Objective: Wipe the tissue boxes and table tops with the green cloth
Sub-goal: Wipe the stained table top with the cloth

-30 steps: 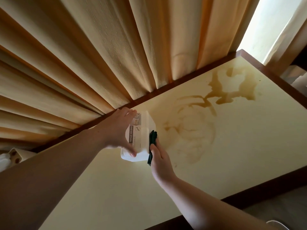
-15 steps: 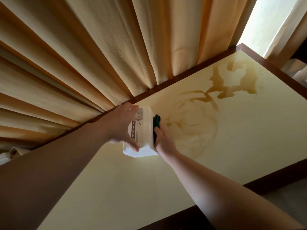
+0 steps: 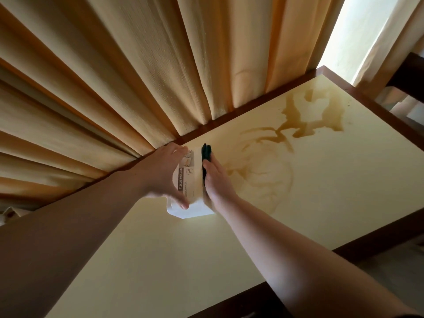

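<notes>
A white tissue box (image 3: 190, 187), labelled "TISSUE HOLDER", stands on the pale yellow table top (image 3: 174, 260) near its far edge. My left hand (image 3: 160, 173) grips the box from the left, thumb on its near face and fingers over its far end. My right hand (image 3: 216, 180) presses the dark green cloth (image 3: 205, 153) flat against the box's right side. Most of the cloth is hidden between my palm and the box; only its far end sticks out past my fingertips.
A brown liquid spill (image 3: 307, 118) with smeared streaks (image 3: 259, 171) covers the table's right half. Pleated beige curtains (image 3: 137, 76) hang right behind the dark wooden table rim (image 3: 229, 120). A bright window gap (image 3: 358, 31) lies at the upper right.
My right hand has slid the cloth along the box's right side toward the far end. The left hand keeps its grip on the box.
</notes>
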The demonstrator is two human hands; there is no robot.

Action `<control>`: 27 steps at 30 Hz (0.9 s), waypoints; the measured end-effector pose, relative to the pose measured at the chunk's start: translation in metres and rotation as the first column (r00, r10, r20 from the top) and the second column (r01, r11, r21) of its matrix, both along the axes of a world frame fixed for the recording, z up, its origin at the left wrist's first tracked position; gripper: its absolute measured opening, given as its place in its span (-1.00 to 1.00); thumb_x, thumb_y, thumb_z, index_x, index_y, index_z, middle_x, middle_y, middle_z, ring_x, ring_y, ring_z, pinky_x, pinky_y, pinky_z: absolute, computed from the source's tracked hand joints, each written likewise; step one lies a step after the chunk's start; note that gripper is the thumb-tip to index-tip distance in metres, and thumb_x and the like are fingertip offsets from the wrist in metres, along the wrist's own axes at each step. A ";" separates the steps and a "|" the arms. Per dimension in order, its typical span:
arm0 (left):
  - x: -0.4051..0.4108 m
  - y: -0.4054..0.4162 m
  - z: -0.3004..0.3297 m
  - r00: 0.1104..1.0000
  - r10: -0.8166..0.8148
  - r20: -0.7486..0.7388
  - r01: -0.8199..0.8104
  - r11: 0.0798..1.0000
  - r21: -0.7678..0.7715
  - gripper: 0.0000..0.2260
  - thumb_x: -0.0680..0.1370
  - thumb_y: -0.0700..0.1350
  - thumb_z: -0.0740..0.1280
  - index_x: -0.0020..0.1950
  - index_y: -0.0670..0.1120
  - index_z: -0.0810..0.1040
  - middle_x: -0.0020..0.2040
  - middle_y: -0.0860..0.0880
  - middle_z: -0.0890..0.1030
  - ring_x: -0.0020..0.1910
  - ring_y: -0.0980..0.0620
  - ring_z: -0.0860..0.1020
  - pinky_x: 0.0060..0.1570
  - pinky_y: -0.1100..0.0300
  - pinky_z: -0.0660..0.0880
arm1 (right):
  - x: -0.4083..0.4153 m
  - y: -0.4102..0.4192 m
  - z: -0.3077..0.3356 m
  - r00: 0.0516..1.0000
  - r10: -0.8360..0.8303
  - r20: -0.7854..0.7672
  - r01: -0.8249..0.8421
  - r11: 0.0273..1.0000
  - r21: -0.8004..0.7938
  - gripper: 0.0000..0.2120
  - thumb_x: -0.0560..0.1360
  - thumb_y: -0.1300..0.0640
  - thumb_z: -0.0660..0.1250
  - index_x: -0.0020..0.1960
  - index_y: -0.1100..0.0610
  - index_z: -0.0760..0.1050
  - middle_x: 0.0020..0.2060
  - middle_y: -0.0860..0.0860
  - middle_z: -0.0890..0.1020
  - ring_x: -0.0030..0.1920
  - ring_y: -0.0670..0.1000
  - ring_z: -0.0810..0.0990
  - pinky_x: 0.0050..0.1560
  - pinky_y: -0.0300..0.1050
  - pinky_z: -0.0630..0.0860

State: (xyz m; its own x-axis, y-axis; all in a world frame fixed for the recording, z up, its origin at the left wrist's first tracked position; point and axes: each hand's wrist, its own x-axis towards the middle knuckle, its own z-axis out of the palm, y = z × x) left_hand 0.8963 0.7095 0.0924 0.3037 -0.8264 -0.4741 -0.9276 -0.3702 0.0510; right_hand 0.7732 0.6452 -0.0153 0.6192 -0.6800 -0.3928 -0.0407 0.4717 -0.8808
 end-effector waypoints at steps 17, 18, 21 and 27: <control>0.002 0.004 -0.004 1.000 -0.007 -0.002 0.007 1.000 -0.015 0.30 0.07 0.36 0.66 0.63 0.01 0.06 0.51 0.08 0.20 0.48 0.07 0.18 0.41 0.14 0.26 | -0.034 0.044 -0.020 0.998 0.032 0.055 -0.034 0.998 0.048 -0.56 0.71 0.12 0.11 0.48 -0.26 0.44 0.17 -0.32 0.66 0.21 -0.23 0.60 0.22 -0.22 0.50; 0.002 0.004 -0.004 1.000 -0.009 -0.002 0.009 1.000 -0.018 0.30 0.07 0.36 0.66 0.63 0.01 0.06 0.51 0.08 0.20 0.48 0.06 0.18 0.42 0.13 0.27 | -0.027 0.035 -0.015 0.999 0.023 0.040 -0.024 0.999 0.028 -0.59 0.71 0.11 0.11 0.43 -0.26 0.47 0.06 -0.27 0.69 0.10 -0.18 0.63 0.11 -0.19 0.51; 0.002 0.004 -0.005 1.000 -0.007 -0.003 0.007 1.000 -0.029 0.30 0.07 0.36 0.66 0.63 0.01 0.07 0.51 0.09 0.20 0.49 0.06 0.18 0.42 0.13 0.26 | -0.004 0.010 -0.004 0.999 0.006 0.032 -0.006 1.000 -0.017 -0.68 0.68 0.06 0.10 0.18 -0.22 0.58 0.02 0.17 0.67 -0.07 0.14 0.62 -0.03 0.06 0.52; 0.004 0.004 -0.006 1.000 0.007 -0.025 -0.008 1.000 -0.022 0.32 0.06 0.36 0.67 0.65 0.02 0.06 0.53 0.09 0.19 0.51 0.05 0.16 0.46 0.09 0.24 | 0.011 -0.013 -0.024 0.991 0.062 -0.114 -0.064 0.998 -0.018 -0.69 0.68 -0.09 0.07 0.28 -0.21 0.53 0.00 -0.07 0.69 0.06 0.00 0.64 0.24 0.06 0.51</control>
State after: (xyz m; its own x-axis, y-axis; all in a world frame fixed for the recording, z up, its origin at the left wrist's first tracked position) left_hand 0.9007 0.7135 0.0864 0.2982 -0.8346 -0.4632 -0.9230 -0.3758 0.0828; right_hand 0.7838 0.6325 -0.0393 0.6133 -0.6497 -0.4491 -0.1705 0.4463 -0.8785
